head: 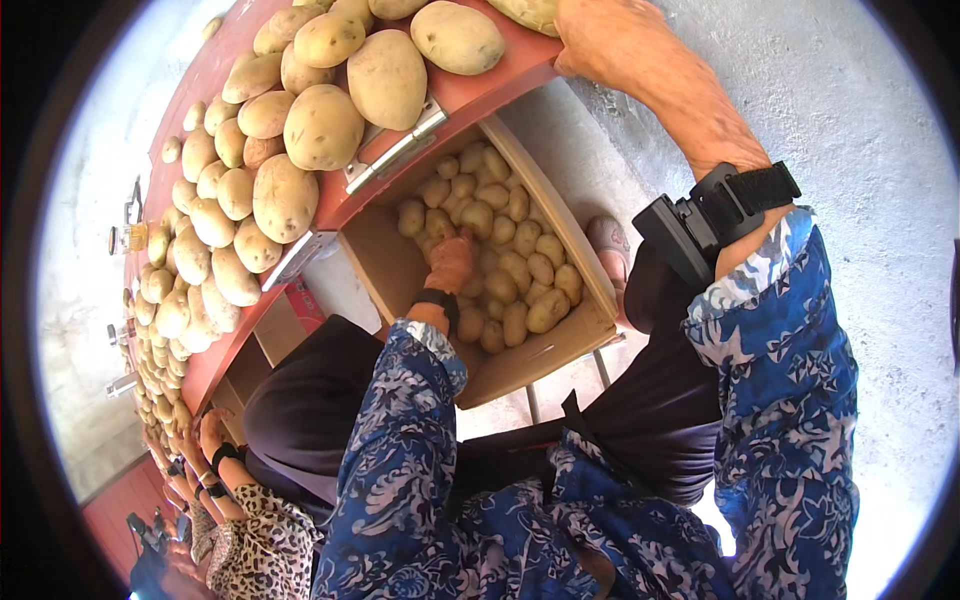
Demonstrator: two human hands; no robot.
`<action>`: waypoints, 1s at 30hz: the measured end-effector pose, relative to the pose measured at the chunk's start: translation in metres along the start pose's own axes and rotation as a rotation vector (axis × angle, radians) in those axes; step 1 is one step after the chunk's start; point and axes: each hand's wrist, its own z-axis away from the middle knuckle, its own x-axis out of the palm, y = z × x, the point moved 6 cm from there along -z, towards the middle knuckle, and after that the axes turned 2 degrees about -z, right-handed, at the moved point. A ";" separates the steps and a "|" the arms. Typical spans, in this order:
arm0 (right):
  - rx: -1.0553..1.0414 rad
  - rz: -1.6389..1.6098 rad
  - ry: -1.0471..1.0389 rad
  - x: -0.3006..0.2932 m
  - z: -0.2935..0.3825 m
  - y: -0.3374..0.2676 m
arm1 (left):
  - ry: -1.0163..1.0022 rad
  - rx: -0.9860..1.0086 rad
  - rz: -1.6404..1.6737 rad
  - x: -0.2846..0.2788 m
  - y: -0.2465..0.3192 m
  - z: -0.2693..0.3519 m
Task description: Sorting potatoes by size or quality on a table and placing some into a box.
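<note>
My left hand [451, 264] reaches down into an open cardboard box [536, 202] between my knees. Its fingers touch the potatoes [517, 266] inside, close to one rounder potato [477, 217]; whether they grip one is hidden. At the top edge of the view, my right hand [589, 37] rests by the corner of the red table [480, 94]. It lies against a large greenish potato [529, 10], and the fingers are cut off by the picture's rim. Near it on the tabletop lie a big pale potato [457, 37] and another large one [387, 79].
A long heap of potatoes [217, 195] covers the table to the left. Metal hinges [397, 146] stick out at the table's edge. Co-workers' hands [214, 439] are at the heap's far end. Another cardboard box [281, 326] stands under the table.
</note>
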 end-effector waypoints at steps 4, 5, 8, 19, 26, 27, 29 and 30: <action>-0.059 -0.010 0.000 -0.010 0.001 -0.002 | -0.007 0.106 0.174 -0.006 0.005 0.010; -0.081 -0.013 0.005 -0.015 0.000 -0.004 | -0.009 0.199 0.180 -0.008 0.016 0.017; -0.114 -0.081 0.270 -0.013 0.002 -0.007 | 0.124 0.278 0.399 -0.015 0.025 0.038; -0.028 -0.038 0.126 -0.005 0.003 0.003 | 0.089 0.402 0.984 -0.109 0.059 0.145; -0.030 -0.039 0.141 -0.007 0.003 0.000 | 0.230 0.508 1.248 -0.170 0.026 0.221; -0.022 -0.039 0.137 -0.008 0.005 0.002 | 0.247 0.511 1.246 -0.182 0.018 0.235; -0.030 -0.038 0.149 -0.011 0.007 -0.002 | 0.209 0.346 1.410 -0.196 -0.008 0.262; -0.027 -0.046 0.147 -0.010 0.006 -0.004 | 0.456 0.457 1.344 -0.200 -0.026 0.265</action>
